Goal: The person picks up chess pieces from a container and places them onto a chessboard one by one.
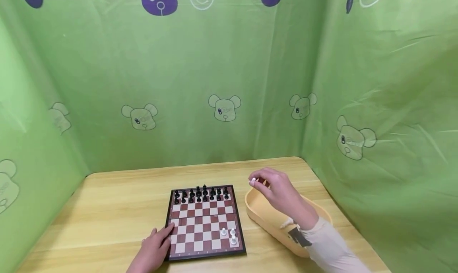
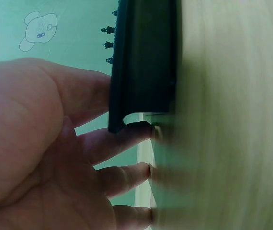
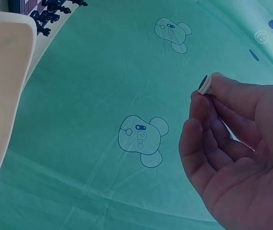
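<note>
A folding chessboard (image 1: 195,225) lies on the table, black chess pieces (image 1: 198,194) lined up along its far side. A few white chess pieces (image 1: 223,232) stand at its near right corner. My left hand (image 1: 152,249) rests at the board's left edge; in the left wrist view its thumb and index finger touch the rim and the other fingertips rest on the table. Above the far end of a yellow bin (image 1: 262,221), my right hand (image 1: 277,185) pinches a small white chess piece (image 3: 205,85) with a dark base between thumb and index fingertip.
The wooden table (image 1: 118,209) is enclosed by green curtains (image 1: 186,66) at the back and sides. The bin stands right of the board, partly hidden by my right forearm. Its inside is mostly out of sight.
</note>
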Motion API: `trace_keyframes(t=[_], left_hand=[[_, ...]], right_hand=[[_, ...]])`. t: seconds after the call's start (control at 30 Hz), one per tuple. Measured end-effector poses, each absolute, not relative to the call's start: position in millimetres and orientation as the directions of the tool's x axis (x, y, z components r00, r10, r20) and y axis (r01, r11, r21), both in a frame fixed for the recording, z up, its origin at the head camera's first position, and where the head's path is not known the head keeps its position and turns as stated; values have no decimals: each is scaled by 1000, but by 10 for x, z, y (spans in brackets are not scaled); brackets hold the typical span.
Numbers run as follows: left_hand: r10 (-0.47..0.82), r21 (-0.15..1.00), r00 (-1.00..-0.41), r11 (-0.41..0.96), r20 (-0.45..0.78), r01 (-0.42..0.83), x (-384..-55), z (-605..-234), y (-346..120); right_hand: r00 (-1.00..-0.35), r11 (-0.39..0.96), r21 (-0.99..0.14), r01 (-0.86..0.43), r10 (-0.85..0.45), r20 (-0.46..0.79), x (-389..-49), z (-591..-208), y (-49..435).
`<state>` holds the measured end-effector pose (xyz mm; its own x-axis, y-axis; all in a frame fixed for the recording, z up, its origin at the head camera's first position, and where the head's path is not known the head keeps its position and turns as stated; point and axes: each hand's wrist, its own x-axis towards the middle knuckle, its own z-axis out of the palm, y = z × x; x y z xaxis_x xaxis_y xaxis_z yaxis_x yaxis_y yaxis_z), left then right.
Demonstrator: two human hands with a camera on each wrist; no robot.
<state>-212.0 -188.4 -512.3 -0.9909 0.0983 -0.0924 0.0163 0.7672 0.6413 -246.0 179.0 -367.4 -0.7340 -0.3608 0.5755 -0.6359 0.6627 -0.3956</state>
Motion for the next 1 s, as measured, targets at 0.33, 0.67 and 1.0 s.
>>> trace_keyframes(t=[0.33,0.67,1.0], left_hand=[[101,642,-993,766,-66,35,-2099,-5140,-1900],[109,656,-993,753,-38,58,-2098,-5115,-1889],[103,661,-994,748,-25,61,-2080,-5131,-1919]], right_hand=[[-730,662,-392,-639,-362,579,-2453,-3673,1782],[-729,663,-389,-639,-362,581,-2433,-3679,1790],[-705,615,-396,-682,-408,580,-2440,-3686,1577]])
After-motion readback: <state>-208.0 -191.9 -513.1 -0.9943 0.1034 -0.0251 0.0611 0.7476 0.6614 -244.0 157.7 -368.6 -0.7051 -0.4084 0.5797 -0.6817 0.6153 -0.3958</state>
